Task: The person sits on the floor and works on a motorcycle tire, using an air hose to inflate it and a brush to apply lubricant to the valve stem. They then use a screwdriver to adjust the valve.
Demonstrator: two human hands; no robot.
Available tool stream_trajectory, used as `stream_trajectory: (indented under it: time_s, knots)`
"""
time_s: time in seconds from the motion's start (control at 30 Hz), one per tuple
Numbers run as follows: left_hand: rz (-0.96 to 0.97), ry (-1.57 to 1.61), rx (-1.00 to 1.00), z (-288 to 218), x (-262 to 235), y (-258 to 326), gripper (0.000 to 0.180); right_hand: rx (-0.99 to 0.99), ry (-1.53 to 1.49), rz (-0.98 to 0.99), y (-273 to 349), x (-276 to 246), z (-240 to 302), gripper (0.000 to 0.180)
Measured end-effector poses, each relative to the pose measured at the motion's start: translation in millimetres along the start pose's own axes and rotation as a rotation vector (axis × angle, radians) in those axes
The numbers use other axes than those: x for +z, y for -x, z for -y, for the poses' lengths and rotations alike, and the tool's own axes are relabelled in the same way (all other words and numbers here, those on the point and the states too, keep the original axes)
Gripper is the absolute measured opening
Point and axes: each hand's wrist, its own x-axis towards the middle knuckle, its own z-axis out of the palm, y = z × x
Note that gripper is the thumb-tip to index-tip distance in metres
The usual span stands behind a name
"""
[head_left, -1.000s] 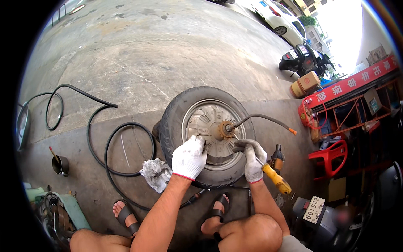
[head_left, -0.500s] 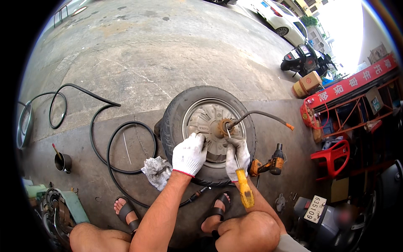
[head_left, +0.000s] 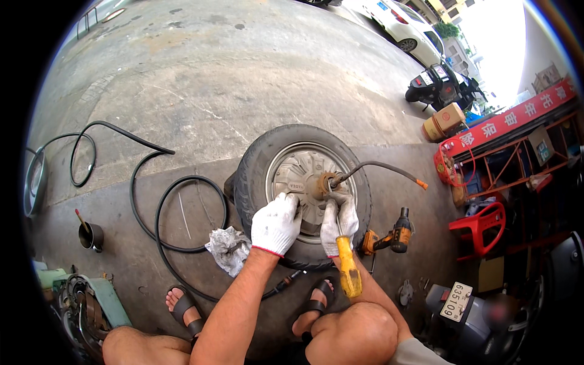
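Note:
A wheel with a black tyre (head_left: 255,161) lies on its side in front of me, its grey metal hub cover (head_left: 286,173) facing up. A rusty brown collar (head_left: 320,185) surrounds the axle, and a dark cable (head_left: 380,164) with an orange end comes out there. My right hand (head_left: 339,222), in a white knit glove, grips a screwdriver (head_left: 349,267), its yellow handle pointing back toward me and its tip hidden near the axle. My gloved left hand (head_left: 277,224) is closed over the hub's near left side; whatever its fingers hold is hidden.
A cordless impact wrench (head_left: 395,234) stands right of the wheel. A crumpled rag (head_left: 229,249) and black hose (head_left: 157,225) lie left, near a dark pot (head_left: 91,236). A red plastic chair (head_left: 480,230), a scooter (head_left: 444,88) and a white car (head_left: 410,27) are to the right.
My right hand has shifted slightly left, and the screwdriver handle has swung left and up a little. Less of its shaft shows. My left hand has hardly moved.

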Motion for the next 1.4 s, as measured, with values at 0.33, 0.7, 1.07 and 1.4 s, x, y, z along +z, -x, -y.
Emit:
stream_trajectory:
  time_s: [0.33,0.7,1.07,1.4]
  knots:
    - [-0.035,0.011,0.022,1.7,0.3,-0.1,0.013,0.075,-0.006,-0.007,-8.5,-1.6,13.5,0.010]
    - [-0.050,0.006,0.027,0.9,2.5,0.0,0.012,0.207,-0.328,0.145,8.3,-37.3,-2.4,0.020]
    - [-0.065,-0.024,0.051,-1.6,4.5,-1.1,0.013,0.178,-0.362,0.161,-4.1,-33.9,-10.4,0.017]
    - [-0.004,-0.038,0.020,-2.2,3.2,-1.4,0.014,0.025,-0.302,0.158,-7.0,-41.4,-10.4,0.016]
